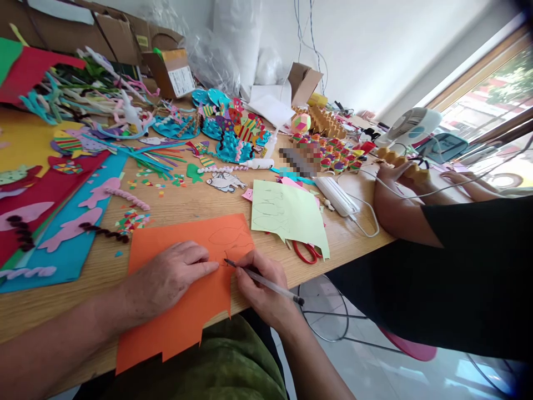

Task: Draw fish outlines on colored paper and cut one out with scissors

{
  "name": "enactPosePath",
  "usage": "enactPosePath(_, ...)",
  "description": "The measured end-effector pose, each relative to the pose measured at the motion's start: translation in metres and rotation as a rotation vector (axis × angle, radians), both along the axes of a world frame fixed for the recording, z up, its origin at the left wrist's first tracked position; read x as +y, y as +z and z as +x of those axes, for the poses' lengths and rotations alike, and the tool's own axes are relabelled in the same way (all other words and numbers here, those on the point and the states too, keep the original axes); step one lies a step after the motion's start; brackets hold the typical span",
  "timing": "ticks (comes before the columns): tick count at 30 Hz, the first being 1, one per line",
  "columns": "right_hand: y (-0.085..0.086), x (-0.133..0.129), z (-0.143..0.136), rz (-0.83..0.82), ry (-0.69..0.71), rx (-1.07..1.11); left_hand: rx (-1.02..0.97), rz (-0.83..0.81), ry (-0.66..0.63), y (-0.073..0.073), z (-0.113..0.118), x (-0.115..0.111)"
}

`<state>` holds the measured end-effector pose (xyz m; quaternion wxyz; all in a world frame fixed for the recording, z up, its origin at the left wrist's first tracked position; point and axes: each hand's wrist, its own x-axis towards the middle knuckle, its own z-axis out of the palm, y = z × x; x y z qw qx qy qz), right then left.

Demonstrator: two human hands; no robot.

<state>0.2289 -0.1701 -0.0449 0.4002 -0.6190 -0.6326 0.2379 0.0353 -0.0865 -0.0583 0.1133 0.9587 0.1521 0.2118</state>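
Note:
An orange sheet [154, 250] with a notched lower edge lies at the table's front, partly over the edge. Pencil-like outlines of fish show near its top right. My left hand [170, 278] lies on the sheet, its index finger stretched toward the pen tip and the other fingers loosely bent. In my right hand [262, 283] is a clear pen [272, 286] with a dark tip touching the orange paper. A light green sheet [291, 211] with drawn fish outlines lies just beyond, over red-handled scissors [306, 253].
Pink paper fish [73, 228] with pipe cleaners lie on coloured sheets at left. Glue bottles [260, 164], paper scraps and finished crafts fill the back. A white power strip [338, 195] sits at right, near another person's arm [400, 214].

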Motion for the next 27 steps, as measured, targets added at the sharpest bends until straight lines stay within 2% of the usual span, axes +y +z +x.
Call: enactPosePath(27,-0.0003,0.0013,0.0,-0.003,0.015,-0.016,0.033,-0.007,0.01,0.0012,0.0001,-0.0014)
